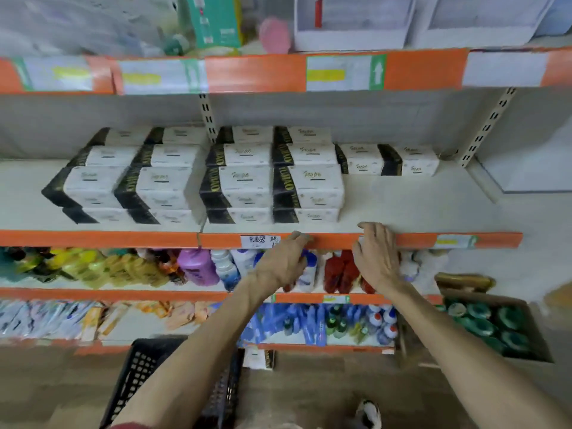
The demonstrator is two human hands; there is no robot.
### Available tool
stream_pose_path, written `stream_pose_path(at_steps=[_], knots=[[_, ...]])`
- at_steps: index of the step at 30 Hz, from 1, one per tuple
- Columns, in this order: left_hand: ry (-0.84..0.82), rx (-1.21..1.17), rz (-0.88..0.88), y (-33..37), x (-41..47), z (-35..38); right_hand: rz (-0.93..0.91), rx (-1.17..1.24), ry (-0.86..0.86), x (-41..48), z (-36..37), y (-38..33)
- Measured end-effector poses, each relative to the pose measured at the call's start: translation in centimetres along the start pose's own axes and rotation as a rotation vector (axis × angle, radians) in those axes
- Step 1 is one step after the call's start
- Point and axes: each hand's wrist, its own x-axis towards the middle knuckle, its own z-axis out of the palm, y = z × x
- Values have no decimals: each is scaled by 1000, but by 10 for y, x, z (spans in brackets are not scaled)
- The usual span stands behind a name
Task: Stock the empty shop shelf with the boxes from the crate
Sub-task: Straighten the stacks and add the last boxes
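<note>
Currently the shelf (pixel 418 205) is mostly filled. White boxes (pixel 235 181) with black ends are stacked in rows across its left and middle. Two more sit side by side at the back right, and the board in front of those is bare.

An orange strip (pixel 337 241) with a handwritten tag (pixel 260 241) runs along the shelf's front edge.

The left hand (pixel 284 264) is loosely curled and holds nothing, its fingertips at the strip. The right hand (pixel 377 258) is also empty, its fingertips resting on the shelf lip.

The tier below holds bottles (pixel 198 267), blurred.

A black crate (pixel 145 373) stands on the floor (pixel 309 385) under the left forearm; its contents are not visible. A carton (pixel 489 299) of green items sits at the lower right.
</note>
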Motion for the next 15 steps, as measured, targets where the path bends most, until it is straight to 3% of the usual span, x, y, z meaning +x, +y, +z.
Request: stream_pose_path(at_steps=[7,10,15], knots=[[-79,45,-207,-101,-88,-1,-63,-11,-36,-62,28,-78],[-78,14,-256,-126,-107,13,-67,-13,-69,-76,39,-88],[-224,14,-318,-153,-135,64,-16,-26,-178,-122,75,-84]])
